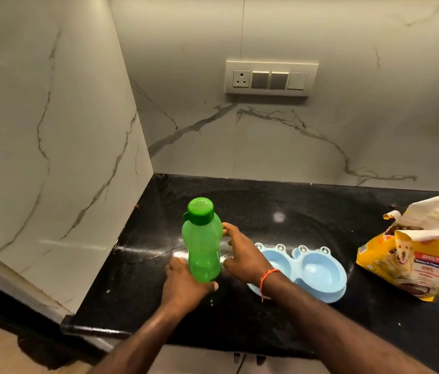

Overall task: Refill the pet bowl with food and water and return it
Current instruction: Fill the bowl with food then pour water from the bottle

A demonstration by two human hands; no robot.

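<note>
Far left: pale marble-veined side wall (51,130), meeting the black polished surface (280,314) at the corner.

Left of centre: green bottle (202,249), upright on the surface, darker green cap (199,210) closed on top. Left hand (186,284) at the bottle's base, thumb curled across the near side, fingers behind the bottle and hidden from view; gripping the bottle low down. Right hand (242,252) just beside the bottle on its right, fingers spread wide and loosely bent toward the body; contact with the bottle not determinable. Orange thread band (265,279) on the right wrist.

Centre right: light blue double pet bowl (318,268) flat on the surface, partly covered by the right forearm; the visible compartment empty and dry in appearance.

Above, on the back wall: switch plate (271,78) with one socket and several rocker switches.

Far right: yellow pet food bag (412,260), torn open at the top, leaning on the surface, well apart from the bowl; dog picture on the front, print too blurred to read.
</note>
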